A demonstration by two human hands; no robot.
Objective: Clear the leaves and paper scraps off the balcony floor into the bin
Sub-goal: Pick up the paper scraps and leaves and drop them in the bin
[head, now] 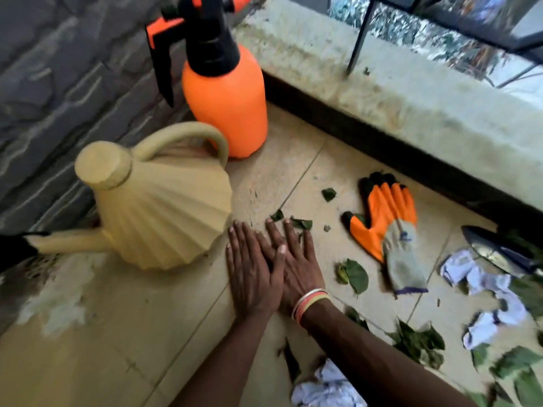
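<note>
Both my hands lie flat, palms down, on the tiled balcony floor point(117, 333). My left hand point(252, 271) partly overlaps my right hand point(299, 262), which wears striped wristbands. Neither holds anything. Small torn leaf bits point(302, 224) lie right at my fingertips, and another bit point(328, 194) sits further off. A larger green leaf point(357, 276) rests to the right of my right hand. A heap of leaves point(417, 342) lies beside my right forearm. Crumpled white paper scraps sit at the bottom point(323, 389) and at the right point(484, 280). No bin is in view.
A beige watering can point(158, 207) stands just left of my hands, with an orange pressure sprayer point(226, 92) behind it against the stone wall. An orange-and-grey work glove point(385, 218) and a metal trowel point(496, 248) lie to the right. A low concrete parapet point(411, 98) bounds the far side.
</note>
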